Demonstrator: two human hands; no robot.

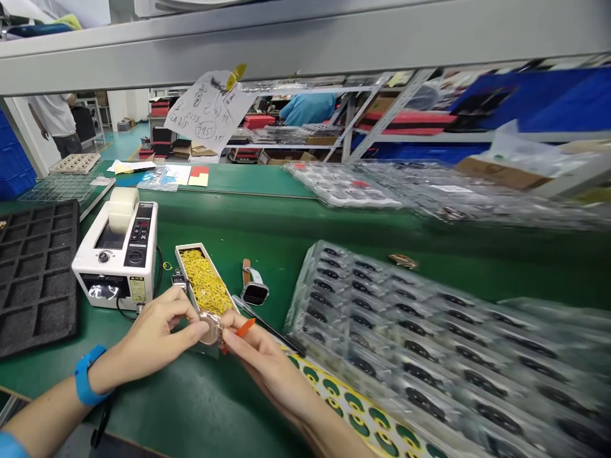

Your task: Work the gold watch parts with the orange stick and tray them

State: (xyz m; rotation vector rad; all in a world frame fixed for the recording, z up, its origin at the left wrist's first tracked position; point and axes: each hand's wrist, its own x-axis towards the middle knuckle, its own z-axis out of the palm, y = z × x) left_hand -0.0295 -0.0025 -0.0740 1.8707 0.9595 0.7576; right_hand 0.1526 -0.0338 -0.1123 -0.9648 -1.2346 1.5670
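Note:
A small round, shiny rose-gold piece, like a watch case (209,329), is held up between both hands over the green bench. My left hand (160,334) pinches its left side with thumb and index finger. The fingers of my right hand (265,356) close on its right edge, with an orange pointed strip (245,327) sticking out from between them. What the strip belongs to is hidden. Right behind the hands lies a white box (198,247) full of small yellow rings (205,280). A smartwatch (255,292) with a brown and pale strap rests just beyond my right hand.
A white tape dispenser (119,248) stands left, beside a black foam tray (41,273). Clear plastic trays of dark parts (420,350) fill the right, partly over a yellow sticker sheet (356,407). A handwritten paper (207,114) hangs from the shelf beam (305,48). Other people are in the background.

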